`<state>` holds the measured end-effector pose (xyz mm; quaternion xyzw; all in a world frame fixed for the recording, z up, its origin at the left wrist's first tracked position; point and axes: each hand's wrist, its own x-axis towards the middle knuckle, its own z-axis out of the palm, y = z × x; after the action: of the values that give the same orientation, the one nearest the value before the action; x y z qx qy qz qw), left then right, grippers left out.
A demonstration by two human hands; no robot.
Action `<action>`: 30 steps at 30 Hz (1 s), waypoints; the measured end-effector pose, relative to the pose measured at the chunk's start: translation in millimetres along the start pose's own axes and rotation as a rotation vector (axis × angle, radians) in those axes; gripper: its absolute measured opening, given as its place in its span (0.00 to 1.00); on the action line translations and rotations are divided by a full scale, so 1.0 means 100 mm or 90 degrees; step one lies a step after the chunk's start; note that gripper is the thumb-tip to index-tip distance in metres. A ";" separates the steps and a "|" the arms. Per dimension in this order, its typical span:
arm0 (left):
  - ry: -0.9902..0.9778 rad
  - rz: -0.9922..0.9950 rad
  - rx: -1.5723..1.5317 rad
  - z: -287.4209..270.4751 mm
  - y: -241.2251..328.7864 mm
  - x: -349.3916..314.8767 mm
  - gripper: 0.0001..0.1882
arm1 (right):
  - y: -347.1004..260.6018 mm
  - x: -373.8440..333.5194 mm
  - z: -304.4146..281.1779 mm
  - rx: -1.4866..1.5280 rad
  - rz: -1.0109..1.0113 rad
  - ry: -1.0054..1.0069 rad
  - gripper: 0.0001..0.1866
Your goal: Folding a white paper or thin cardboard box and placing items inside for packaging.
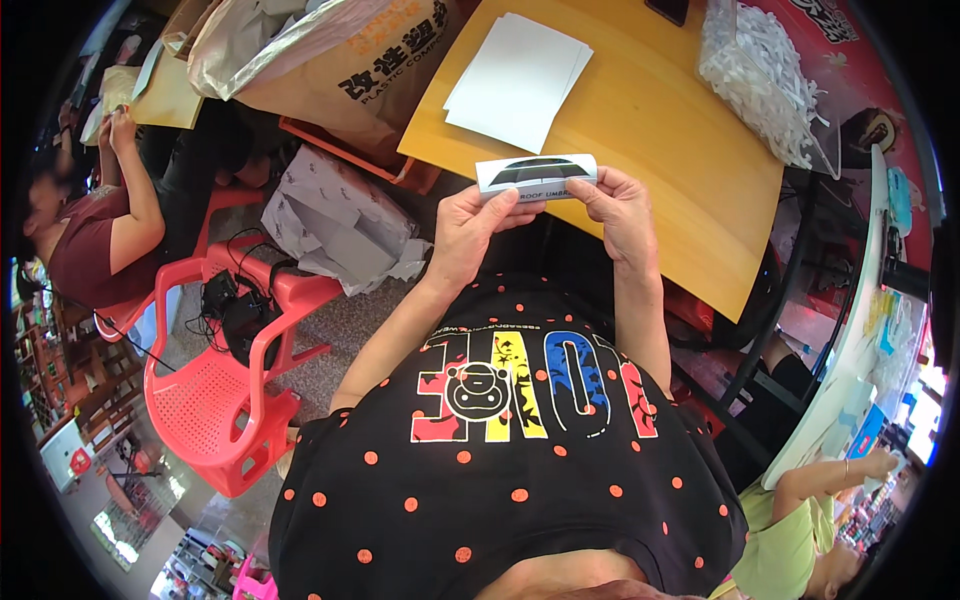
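Printed paper (pixel 537 172) spans the gap between the left hand (pixel 466 226) and right hand (pixel 624 214), thumbs and fingers pinching its ends.

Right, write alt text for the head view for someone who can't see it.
A person's left hand and right hand hold a small printed paper, showing a dark umbrella, near the edge of a yellow table. White sheets lie on the table, with a clear container of white strips to the right; a red plastic chair stands at left.

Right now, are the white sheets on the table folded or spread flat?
Spread flat: the white sheets overlap on the yellow table, no fold visible.
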<state>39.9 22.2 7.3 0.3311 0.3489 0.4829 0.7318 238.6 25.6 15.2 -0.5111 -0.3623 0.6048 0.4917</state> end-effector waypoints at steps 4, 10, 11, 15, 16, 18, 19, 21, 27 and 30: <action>0.007 0.015 0.067 0.01 0.00 0.00 0.12 | -0.01 0.01 0.02 -0.011 0.001 -0.001 0.08; 0.032 0.020 0.053 -0.03 -0.01 0.02 0.11 | 0.03 0.03 0.07 0.013 -0.003 -0.005 0.10; 0.038 0.029 0.053 -0.04 -0.01 0.03 0.11 | 0.02 0.04 0.11 0.026 -0.012 0.000 0.10; 0.052 0.080 0.104 -0.08 0.01 0.04 0.12 | -0.12 -0.03 0.13 -0.260 -0.126 0.091 0.13; 0.050 0.097 0.122 -0.09 0.01 0.04 0.12 | -0.17 -0.06 0.14 -0.362 -0.199 0.088 0.13; 0.044 0.131 0.159 -0.08 0.02 0.03 0.12 | -0.26 -0.10 0.15 -0.566 -0.343 0.081 0.14; 0.044 0.138 0.179 -0.06 0.04 0.03 0.12 | -0.25 -0.09 0.13 -0.578 -0.383 0.073 0.13; 0.040 0.154 0.217 0.02 0.08 0.02 0.12 | -0.19 -0.05 0.06 -0.603 -0.464 0.059 0.13; 0.049 0.263 0.426 0.10 0.13 0.03 0.09 | -0.13 0.03 -0.04 -0.656 -0.528 -0.010 0.09; 0.048 0.259 0.418 0.11 0.14 0.05 0.09 | -0.20 0.04 -0.05 -0.665 -0.536 -0.048 0.08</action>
<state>43.7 29.6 23.7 0.5924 0.4384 0.4928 0.4627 247.9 34.5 31.4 -0.4756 -0.7926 0.1240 0.3609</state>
